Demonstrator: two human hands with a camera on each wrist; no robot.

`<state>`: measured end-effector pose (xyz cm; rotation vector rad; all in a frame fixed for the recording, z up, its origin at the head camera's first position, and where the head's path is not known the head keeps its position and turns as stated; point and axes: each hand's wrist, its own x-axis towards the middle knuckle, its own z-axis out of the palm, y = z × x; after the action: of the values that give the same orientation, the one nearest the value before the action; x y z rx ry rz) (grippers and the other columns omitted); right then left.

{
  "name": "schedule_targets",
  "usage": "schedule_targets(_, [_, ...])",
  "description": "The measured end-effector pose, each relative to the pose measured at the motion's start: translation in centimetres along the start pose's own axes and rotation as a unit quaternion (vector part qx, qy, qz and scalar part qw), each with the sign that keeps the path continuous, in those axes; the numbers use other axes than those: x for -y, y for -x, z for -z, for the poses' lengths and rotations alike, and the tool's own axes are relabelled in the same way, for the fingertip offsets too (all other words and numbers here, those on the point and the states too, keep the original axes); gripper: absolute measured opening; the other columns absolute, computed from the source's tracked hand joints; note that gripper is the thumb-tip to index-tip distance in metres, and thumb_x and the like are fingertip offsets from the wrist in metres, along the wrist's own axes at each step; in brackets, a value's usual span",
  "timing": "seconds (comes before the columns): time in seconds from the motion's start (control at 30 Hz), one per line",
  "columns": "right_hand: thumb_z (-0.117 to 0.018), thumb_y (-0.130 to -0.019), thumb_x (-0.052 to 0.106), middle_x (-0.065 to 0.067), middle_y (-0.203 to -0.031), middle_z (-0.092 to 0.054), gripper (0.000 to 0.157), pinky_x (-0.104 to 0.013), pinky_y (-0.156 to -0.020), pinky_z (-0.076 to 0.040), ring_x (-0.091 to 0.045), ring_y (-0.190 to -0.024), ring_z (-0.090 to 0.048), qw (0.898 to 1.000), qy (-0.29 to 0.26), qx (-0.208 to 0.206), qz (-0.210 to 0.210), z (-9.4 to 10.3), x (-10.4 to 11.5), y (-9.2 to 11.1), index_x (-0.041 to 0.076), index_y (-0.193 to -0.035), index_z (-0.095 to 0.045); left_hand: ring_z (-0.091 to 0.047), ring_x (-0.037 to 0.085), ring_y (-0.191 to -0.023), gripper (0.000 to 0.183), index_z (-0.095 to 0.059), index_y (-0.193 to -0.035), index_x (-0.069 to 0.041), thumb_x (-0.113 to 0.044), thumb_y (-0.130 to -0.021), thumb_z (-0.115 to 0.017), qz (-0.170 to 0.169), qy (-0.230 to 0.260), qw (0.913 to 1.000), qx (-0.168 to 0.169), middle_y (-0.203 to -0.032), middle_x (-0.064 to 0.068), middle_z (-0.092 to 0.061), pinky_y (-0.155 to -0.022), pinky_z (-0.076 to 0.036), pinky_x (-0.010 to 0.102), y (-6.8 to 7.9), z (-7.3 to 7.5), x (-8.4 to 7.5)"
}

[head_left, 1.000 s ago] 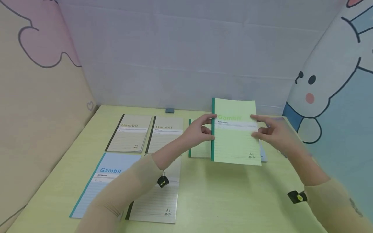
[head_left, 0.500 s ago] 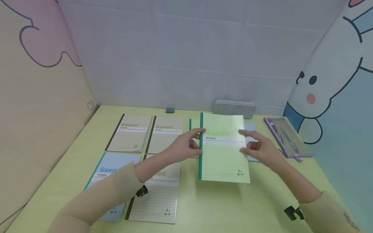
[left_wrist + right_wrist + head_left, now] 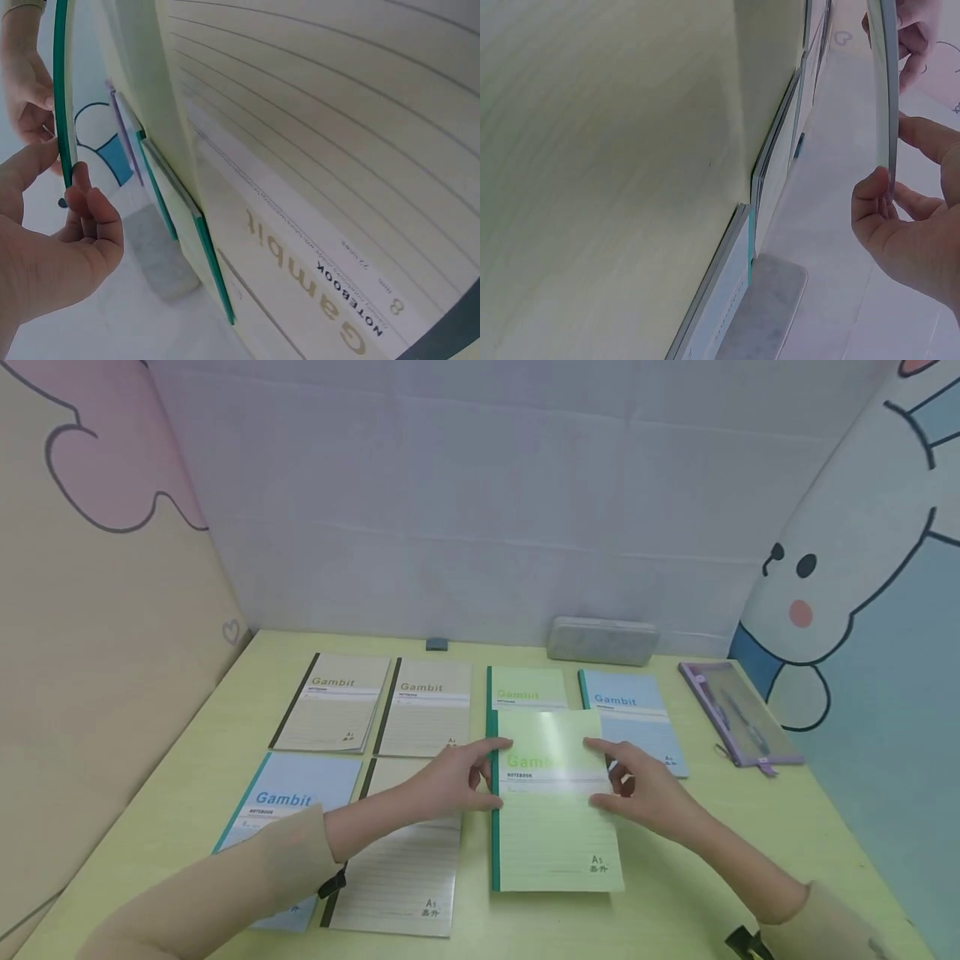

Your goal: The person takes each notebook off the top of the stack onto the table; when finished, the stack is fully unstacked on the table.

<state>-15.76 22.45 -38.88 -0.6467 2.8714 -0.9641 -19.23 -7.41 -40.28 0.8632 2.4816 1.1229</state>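
A green notebook [image 3: 555, 835] with a dark green spine hangs above the table between my two hands. My left hand [image 3: 453, 781] pinches its spine edge, thumb on one face and fingers on the other, as the left wrist view shows. By the opposite edge my right hand [image 3: 648, 789] pinches it the same way, clear in the right wrist view. Behind the held notebook lies a second green notebook [image 3: 525, 685], partly covered by it. To the right of that one is a blue notebook [image 3: 633, 722] flat on the table.
On the left lie two beige notebooks [image 3: 330, 702] at the back, and a blue notebook [image 3: 300, 777] and a larger-looking beige one [image 3: 405, 885] in front, partly under my left arm. A grey case [image 3: 603, 642] stands by the wall. A purple-edged mesh pouch [image 3: 742, 714] holds pens.
Both hands have brought the green notebook toward me, down and to the left. The grey case, the pouch and the blue notebook behind it have come into view.
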Motion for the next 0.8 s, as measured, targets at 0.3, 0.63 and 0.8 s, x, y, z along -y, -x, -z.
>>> schedule_targets(0.3, [-0.082, -0.072, 0.029, 0.005, -0.083, -0.048, 0.078, -0.022, -0.061, -0.038, -0.011, -0.073, -0.044, 0.997, 0.037, 0.057, -0.040, -3.0, -0.7, 0.8, 0.007, -0.138, -0.046, -0.048, 0.006, -0.062, 0.080, -0.039, -0.143, -0.013, -0.022, -0.075, -0.080, 0.056, -0.006, 0.9970, 0.053, -0.075, -0.011, -0.059, -0.053, -0.040, 0.019, 0.9, -2.4, 1.7])
schedule_targets(0.63, [-0.083, -0.067, 0.038, 0.006, -0.088, -0.051, 0.085, -0.022, -0.063, -0.038, -0.010, -0.075, -0.042, 0.991, 0.067, 0.112, -0.036, -4.8, -1.3, 1.1, 0.005, -0.137, -0.048, -0.053, 0.007, -0.063, 0.080, -0.040, -0.142, -0.010, -0.020, -0.073, -0.081, 0.102, -0.020, 0.9906, 0.090, -0.072, -0.006, -0.058, -0.058, -0.044, 0.021, 1.7, -3.4, 1.8])
schedule_targets(0.8, [-0.083, -0.066, 0.038, 0.005, -0.091, -0.054, 0.085, -0.022, -0.063, -0.038, -0.010, -0.076, -0.043, 0.990, 0.073, 0.117, -0.036, -4.9, -1.4, 0.9, 0.004, -0.136, -0.049, -0.051, 0.007, -0.062, 0.080, -0.040, -0.143, -0.010, -0.020, -0.074, -0.080, 0.107, -0.046, 0.9883, 0.098, -0.070, -0.006, -0.056, -0.057, -0.043, 0.020, 1.6, -3.5, 1.6])
